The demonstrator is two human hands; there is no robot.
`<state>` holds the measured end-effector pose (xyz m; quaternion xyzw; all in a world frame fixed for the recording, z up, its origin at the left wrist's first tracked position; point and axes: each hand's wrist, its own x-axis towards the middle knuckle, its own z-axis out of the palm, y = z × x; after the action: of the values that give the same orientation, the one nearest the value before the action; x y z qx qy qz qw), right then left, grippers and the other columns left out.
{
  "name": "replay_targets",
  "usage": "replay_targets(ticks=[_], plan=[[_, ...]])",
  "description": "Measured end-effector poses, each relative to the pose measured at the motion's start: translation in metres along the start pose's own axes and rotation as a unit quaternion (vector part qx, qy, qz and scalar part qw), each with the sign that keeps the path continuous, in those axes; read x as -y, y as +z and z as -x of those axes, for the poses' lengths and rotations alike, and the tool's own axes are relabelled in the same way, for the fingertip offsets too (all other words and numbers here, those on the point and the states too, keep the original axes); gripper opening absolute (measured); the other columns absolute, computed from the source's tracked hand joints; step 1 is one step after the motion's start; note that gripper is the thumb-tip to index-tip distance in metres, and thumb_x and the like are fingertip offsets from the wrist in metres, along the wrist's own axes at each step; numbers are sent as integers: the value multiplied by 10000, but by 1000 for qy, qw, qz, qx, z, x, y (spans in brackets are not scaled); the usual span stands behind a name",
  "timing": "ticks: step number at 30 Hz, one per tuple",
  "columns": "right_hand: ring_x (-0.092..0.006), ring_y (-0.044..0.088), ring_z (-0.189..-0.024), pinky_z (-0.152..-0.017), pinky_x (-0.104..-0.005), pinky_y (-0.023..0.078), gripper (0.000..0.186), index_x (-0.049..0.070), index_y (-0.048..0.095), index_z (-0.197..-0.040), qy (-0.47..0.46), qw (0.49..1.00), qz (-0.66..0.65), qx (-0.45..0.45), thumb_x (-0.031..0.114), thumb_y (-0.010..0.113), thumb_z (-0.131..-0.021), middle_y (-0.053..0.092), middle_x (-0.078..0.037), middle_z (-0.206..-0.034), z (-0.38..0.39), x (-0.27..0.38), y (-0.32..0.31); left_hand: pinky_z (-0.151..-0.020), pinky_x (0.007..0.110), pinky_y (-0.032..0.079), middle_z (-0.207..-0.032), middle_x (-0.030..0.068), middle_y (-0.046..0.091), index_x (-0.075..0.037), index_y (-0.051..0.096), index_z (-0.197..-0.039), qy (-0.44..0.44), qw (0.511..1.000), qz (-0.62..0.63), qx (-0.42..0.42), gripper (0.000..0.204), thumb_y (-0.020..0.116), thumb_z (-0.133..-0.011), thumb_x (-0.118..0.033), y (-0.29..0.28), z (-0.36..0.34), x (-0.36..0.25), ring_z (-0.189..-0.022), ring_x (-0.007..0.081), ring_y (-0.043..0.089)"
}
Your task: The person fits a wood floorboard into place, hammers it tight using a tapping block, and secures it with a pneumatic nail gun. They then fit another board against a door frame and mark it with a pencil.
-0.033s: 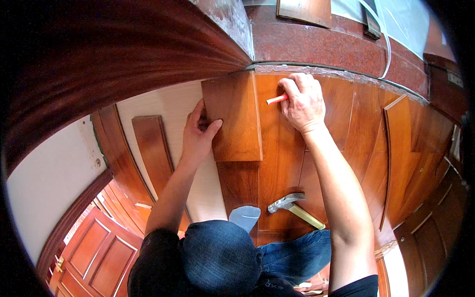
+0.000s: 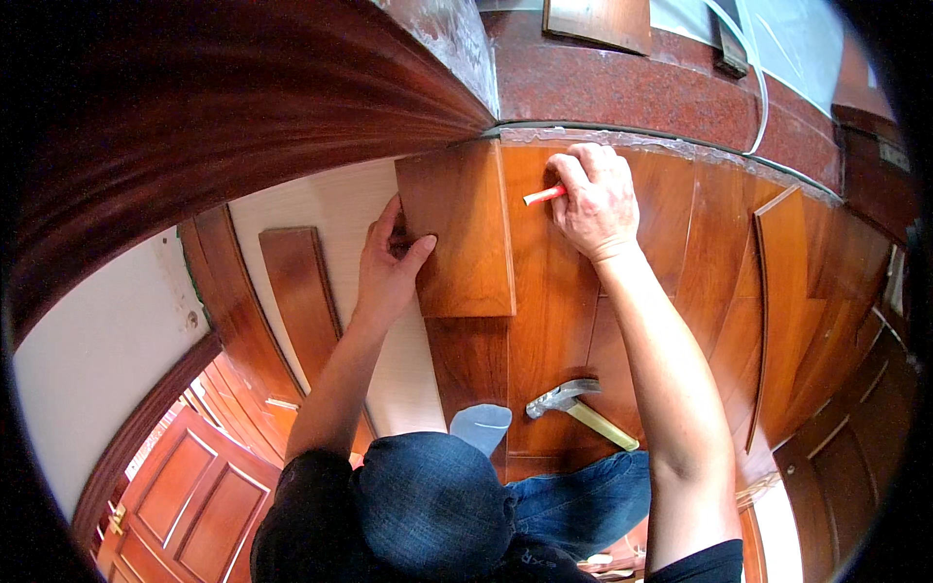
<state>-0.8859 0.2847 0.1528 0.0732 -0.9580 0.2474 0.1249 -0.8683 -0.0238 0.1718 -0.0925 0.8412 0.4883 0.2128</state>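
Observation:
A short piece of brown wooden floorboard [image 2: 462, 228] lies over the laid planks, its far end close against the wall base. My left hand [image 2: 391, 257] grips its left edge, thumb on top and fingers at the side, partly hidden. In my right hand [image 2: 598, 199], closed just right of the board, is a red pencil [image 2: 543, 195]. The pencil's blunt pale end points left; its other end is hidden under my fingers. My right hand rests on the laid plank floor [image 2: 554, 291] near its ragged far edge.
A claw hammer [image 2: 583, 413] with a yellowish handle lies on the planks by my knee. Loose boards lie left [image 2: 301, 282] and right [image 2: 777, 291]. Pale underlay [image 2: 360, 204] shows at left. A reddish stone ledge [image 2: 622, 92] runs beyond, with a white cable [image 2: 761, 97] hanging over it.

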Motion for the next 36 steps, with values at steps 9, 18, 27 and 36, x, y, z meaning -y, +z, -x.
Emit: replay_targets(ticks=[9, 18, 27, 36], plan=[[-297, 615, -1041, -906, -421, 483, 286, 132, 692, -1015, 1, 1000, -4, 3, 90, 759, -740, 635, -65, -1073, 1, 0, 1, -1096, 361, 494, -1433, 154, 615, -7, 420, -1585, -3, 998, 58, 2, 716, 758, -958, -85, 2, 9, -2, -1295, 221, 608], [-304, 615, -1046, -913, -421, 485, 298, 133, 693, -1033, 7, 1000, -3, 6, 94, 766, -747, 637, -70, -1097, 1, 1, -1, -1116, 362, 474, -1436, 153, 602, 6, 432, -1570, 9, 992, 118, -32, 703, 761, -952, -53, 13, -1, -4, -1297, 235, 597], [-307, 614, -1032, -897, -421, 483, 254, 124, 683, -1026, -1, 1000, 9, 6, 126, 756, -782, 633, -78, -1079, 1, 1, -1, -1174, 402, 409, -1462, 185, 491, 24, 369, -1589, 52, 996, 25, -63, 868, 843, -899, -201, 28, 2, 0, -1398, 290, 490], [-314, 614, -1021, -905, -426, 486, 237, 123, 676, -1034, -8, 1000, 9, 4, 143, 737, -806, 633, -83, -1069, 0, 3, -1, -1147, 401, 452, -1490, 232, 554, 34, 359, -1587, 59, 996, 35, -56, 852, 822, -914, -210, 27, -3, -9, -1365, 296, 563]])
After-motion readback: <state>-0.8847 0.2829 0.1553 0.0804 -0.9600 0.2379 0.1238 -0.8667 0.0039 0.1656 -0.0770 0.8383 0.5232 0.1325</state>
